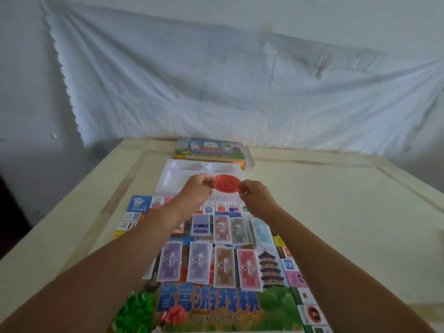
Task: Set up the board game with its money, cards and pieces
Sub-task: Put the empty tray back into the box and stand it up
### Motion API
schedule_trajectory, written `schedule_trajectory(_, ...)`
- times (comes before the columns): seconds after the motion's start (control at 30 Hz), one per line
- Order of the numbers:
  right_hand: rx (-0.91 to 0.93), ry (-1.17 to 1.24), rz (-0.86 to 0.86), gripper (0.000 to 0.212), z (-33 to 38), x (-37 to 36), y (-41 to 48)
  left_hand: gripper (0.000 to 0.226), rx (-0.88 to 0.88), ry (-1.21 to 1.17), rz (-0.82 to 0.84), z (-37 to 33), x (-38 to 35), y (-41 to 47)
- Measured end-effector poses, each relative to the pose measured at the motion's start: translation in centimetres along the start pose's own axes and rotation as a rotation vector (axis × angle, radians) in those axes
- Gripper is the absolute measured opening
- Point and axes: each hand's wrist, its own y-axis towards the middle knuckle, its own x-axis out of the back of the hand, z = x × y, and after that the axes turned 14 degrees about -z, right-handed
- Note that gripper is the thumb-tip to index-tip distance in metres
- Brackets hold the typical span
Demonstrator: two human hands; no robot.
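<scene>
The colourful printed cardboard game board (216,306) lies flat on the pale cream worktop (336,212), its near edge cut off by the frame. On the board's near left corner sits a heap of translucent green plastic pieces (134,316), with a few translucent red plastic pieces (173,316) just right of them. Their shapes are too blurred to tell.

Across the board's middle lie paper banknote bundles (224,266) in two rows, four in the near row and at least four in the far one. The left forearm hides the far row's left end, and the printed values cannot be read.

Both forearms cross above the board. Just beyond its far edge, the left hand (199,188) and the right hand (252,193) hold a flat round red disc (227,183) between them. The left grip pinches its left rim and the right grip pinches its near right rim. The disc's print is unreadable.

Under the disc, right at the board's far edge, lies a shallow white plastic tray (173,171) with compartments, its contents hard to make out. Beyond the tray lies the flat illustrated game box (211,150).

The worktop shows darker bands near its edges. Behind it a creased white sheet (216,80) hangs on a pale wall (19,68).
</scene>
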Motion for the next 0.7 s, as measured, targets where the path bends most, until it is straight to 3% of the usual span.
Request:
schedule_trajectory(0.23,0.101,-0.312,0.064,0.026,-1.8,-5.0,6.8,0.036,-0.085,0.338,0.003,2.6,-2.6,9.6)
schedule_trajectory(0.37,0.138,-0.431,0.08,0.023,-1.7,-6.5,8.3,0.005,-0.119,0.487,0.024,3.0,-4.4,11.6)
schedule_trajectory(0.7,0.158,-0.451,0.076,0.021,-1.5,-6.9,9.3,0.043,-0.132,0.701,-0.034,3.0,-6.6,12.4)
